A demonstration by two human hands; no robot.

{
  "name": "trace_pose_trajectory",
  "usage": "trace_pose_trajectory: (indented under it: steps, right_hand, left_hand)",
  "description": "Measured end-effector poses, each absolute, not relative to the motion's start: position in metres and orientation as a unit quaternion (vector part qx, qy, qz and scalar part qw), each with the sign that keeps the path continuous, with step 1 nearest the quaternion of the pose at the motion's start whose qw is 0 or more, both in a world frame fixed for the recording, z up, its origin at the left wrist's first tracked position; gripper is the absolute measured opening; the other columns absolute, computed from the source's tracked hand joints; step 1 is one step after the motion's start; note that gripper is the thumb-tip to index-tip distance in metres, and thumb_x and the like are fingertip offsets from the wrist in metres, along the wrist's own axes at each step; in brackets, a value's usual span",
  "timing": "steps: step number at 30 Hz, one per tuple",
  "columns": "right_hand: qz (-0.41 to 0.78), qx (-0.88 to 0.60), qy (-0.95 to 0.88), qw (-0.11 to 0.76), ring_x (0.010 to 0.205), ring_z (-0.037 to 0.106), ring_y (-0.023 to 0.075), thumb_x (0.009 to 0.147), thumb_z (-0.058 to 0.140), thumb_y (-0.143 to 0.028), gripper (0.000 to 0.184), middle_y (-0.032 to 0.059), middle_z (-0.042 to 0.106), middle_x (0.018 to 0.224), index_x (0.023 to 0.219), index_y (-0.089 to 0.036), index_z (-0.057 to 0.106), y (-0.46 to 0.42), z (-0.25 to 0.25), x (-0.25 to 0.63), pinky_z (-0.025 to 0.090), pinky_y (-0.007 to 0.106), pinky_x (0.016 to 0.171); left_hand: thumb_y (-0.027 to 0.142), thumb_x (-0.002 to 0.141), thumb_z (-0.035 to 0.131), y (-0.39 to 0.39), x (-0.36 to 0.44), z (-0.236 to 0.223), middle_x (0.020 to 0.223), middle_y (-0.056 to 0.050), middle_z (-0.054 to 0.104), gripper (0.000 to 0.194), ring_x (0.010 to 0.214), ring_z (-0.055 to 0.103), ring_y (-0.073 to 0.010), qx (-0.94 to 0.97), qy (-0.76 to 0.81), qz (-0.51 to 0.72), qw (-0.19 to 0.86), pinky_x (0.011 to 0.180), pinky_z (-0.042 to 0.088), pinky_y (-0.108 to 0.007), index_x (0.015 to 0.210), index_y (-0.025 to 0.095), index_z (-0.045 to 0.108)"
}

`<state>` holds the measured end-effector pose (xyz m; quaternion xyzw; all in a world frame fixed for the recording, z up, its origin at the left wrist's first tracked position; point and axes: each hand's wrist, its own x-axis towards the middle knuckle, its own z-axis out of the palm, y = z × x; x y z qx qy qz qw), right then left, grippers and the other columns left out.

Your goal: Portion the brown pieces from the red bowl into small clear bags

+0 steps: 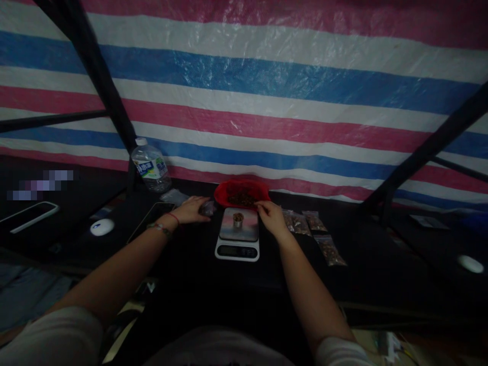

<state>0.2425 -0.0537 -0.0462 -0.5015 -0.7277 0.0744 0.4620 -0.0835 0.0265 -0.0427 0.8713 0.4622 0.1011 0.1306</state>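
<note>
A white digital kitchen scale (237,251) lies in front of me with a small metal cup (238,221) on its plate, filled with brown bits. Behind it is a red scoop-shaped tray (221,193) holding more dark brown pieces. My left hand (191,209) is left of the scale, thumb and fingers closed around a small clear plastic bag (209,207). At the tray's near right edge, the fingertips of my right hand (271,217) are pinched together; what they hold, if anything, is too small to make out.
Several filled zip bags (331,250) lie right of my right hand. A large plastic bottle (151,165) stands at the back left, near a phone (150,221) and a white round object (102,226). Dark frame bars (412,157) slope before the striped sheet (267,122).
</note>
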Motion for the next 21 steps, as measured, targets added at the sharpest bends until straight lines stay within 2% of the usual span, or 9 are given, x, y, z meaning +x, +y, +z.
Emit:
trace_pose_trajectory:
  steps: [3, 8, 12, 16, 18, 21]
  right_hand:
    - [0.078, -0.505, -0.727, 0.458, 0.092, 0.067, 0.0199, 0.087, 0.050, -0.021, 0.023, 0.0051, 0.074, 0.096, 0.095, -0.022, 0.072, -0.053, -0.047, 0.243, 0.052, 0.036, 0.087]
    - [0.085, -0.508, -0.728, 0.452, 0.092, 0.067, 0.0199, 0.088, 0.050, -0.021, 0.023, 0.0056, 0.073, 0.097, 0.096, -0.022, 0.072, -0.056, -0.046, 0.241, 0.052, 0.035, 0.086]
    - [0.087, -0.500, -0.735, 0.449, 0.091, 0.067, 0.0194, 0.088, 0.050, -0.021, 0.023, 0.0057, 0.073, 0.096, 0.096, -0.021, 0.071, -0.058, -0.043, 0.239, 0.052, 0.034, 0.085]
    - [0.090, -0.494, -0.747, 0.436, 0.090, 0.067, 0.0192, 0.088, 0.050, -0.021, 0.023, 0.0051, 0.073, 0.095, 0.097, -0.022, 0.071, -0.060, -0.044, 0.238, 0.052, 0.033, 0.083]
    - [0.094, -0.493, -0.751, 0.429, 0.089, 0.066, 0.0190, 0.087, 0.050, -0.020, 0.023, 0.0049, 0.073, 0.094, 0.097, -0.022, 0.071, -0.060, -0.046, 0.236, 0.052, 0.033, 0.082]
    - [0.102, -0.493, -0.756, 0.419, 0.088, 0.066, 0.0186, 0.087, 0.051, -0.020, 0.023, 0.0046, 0.072, 0.094, 0.097, -0.022, 0.071, -0.059, -0.049, 0.234, 0.051, 0.033, 0.082]
  left_hand:
    - [0.050, 0.059, 0.074, 0.036, -0.082, -0.046, 0.131, -0.014, 0.058, 0.081, 0.120, 0.052, -0.0331, 0.867, 0.459, 0.112, 0.156, 0.103, 0.038, -0.041, 0.131, 0.018, 0.055]
    - [0.047, 0.058, 0.076, 0.044, -0.089, -0.054, 0.105, -0.008, 0.067, 0.057, 0.100, 0.061, -0.0287, 0.843, 0.460, 0.172, 0.218, 0.091, 0.045, -0.038, 0.107, 0.021, 0.069]
    - [0.046, 0.061, 0.076, 0.036, -0.089, -0.060, 0.094, -0.006, 0.068, 0.051, 0.086, 0.063, -0.0240, 0.746, 0.469, 0.330, 0.338, 0.079, 0.048, -0.035, 0.101, 0.017, 0.064]
    - [0.040, 0.064, 0.078, 0.022, -0.076, -0.052, 0.088, -0.002, 0.066, 0.051, 0.066, 0.060, -0.0139, 0.582, 0.351, 0.537, 0.499, 0.062, 0.048, -0.026, 0.104, 0.019, 0.054]
    - [0.037, 0.066, 0.078, 0.017, -0.065, -0.043, 0.083, 0.000, 0.065, 0.048, 0.054, 0.054, -0.0091, 0.522, 0.282, 0.579, 0.559, 0.050, 0.043, -0.022, 0.104, 0.020, 0.053]
    - [0.033, 0.067, 0.079, 0.018, -0.045, -0.029, 0.078, 0.000, 0.064, 0.041, 0.057, 0.058, -0.0099, 0.460, 0.237, 0.607, 0.603, 0.050, 0.043, -0.020, 0.099, 0.019, 0.058]
